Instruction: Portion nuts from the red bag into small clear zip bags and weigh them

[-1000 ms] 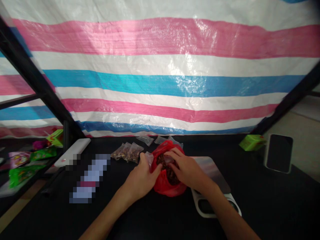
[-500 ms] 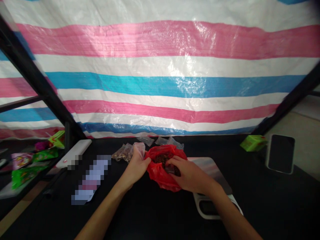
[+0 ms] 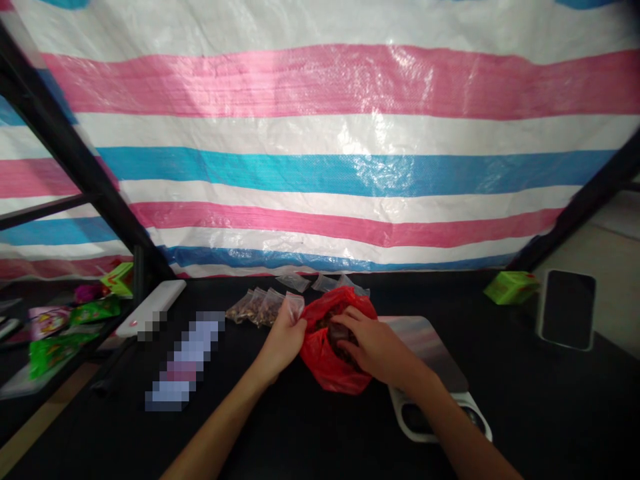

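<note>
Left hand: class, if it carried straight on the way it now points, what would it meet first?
Probably the red plastic bag. The left hand, pinching a small clear bag, points up and rightward towards the red bag's upper rim, though depth is hard to judge from this view.

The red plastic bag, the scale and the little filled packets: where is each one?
Red plastic bag (image 3: 325, 363): head view, on its lower front side.
Scale (image 3: 430, 347): head view, on its flat top plate.
Little filled packets (image 3: 255, 308): head view, on a middle packet of the row.
</note>
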`<action>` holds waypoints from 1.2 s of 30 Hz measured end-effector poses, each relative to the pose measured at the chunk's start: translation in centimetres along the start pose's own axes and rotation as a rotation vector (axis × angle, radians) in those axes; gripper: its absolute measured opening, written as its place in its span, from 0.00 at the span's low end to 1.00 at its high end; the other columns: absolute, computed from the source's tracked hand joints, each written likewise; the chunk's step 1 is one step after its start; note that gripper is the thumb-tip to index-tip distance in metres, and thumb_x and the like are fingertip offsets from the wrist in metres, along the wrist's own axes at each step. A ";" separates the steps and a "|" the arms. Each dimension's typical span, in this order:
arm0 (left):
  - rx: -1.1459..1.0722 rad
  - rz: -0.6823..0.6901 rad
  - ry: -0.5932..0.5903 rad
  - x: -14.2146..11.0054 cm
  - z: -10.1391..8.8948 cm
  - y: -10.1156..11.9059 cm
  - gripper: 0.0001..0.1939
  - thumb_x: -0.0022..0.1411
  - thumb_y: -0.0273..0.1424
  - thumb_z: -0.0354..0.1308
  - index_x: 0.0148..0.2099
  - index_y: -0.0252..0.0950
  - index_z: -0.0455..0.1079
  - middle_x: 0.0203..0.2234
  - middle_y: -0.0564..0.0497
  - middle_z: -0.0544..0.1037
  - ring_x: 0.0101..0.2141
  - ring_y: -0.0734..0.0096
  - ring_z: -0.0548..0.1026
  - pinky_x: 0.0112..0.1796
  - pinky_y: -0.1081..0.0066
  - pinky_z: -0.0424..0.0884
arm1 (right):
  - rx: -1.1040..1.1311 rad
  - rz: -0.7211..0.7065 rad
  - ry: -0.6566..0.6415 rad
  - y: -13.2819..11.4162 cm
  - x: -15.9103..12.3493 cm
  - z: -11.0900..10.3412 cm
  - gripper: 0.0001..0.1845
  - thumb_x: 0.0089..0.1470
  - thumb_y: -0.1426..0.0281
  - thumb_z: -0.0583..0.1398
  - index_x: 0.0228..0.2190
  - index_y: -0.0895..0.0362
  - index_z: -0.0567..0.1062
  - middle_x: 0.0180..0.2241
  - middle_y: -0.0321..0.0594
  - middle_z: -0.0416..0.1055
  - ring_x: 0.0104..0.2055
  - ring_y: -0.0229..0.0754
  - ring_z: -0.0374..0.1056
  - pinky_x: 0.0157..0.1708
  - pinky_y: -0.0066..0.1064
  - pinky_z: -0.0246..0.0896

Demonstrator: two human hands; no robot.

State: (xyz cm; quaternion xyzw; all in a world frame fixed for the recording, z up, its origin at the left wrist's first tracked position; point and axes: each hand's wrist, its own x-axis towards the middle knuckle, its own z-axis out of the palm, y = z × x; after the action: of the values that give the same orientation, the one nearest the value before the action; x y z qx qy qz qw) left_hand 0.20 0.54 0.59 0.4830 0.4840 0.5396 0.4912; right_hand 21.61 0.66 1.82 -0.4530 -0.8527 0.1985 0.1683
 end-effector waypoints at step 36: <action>-0.337 -0.152 -0.056 -0.2 0.9 -0.4 0.16 0.36 0.19 0.51 0.32 0.36 0.66 0.24 0.57 0.69 0.23 0.77 0.65 0.25 0.78 0.60 | -0.191 0.103 0.041 -0.6 0.4 0.5 0.18 0.58 0.72 0.58 0.50 0.50 0.74 0.52 0.42 0.72 0.43 0.48 0.74 0.40 0.35 0.63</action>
State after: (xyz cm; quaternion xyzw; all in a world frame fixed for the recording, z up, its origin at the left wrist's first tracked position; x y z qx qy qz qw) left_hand 1.14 0.37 0.26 0.3706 0.4079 0.5608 0.6179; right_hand 20.78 0.60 1.70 -0.5142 -0.8397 0.1151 0.1315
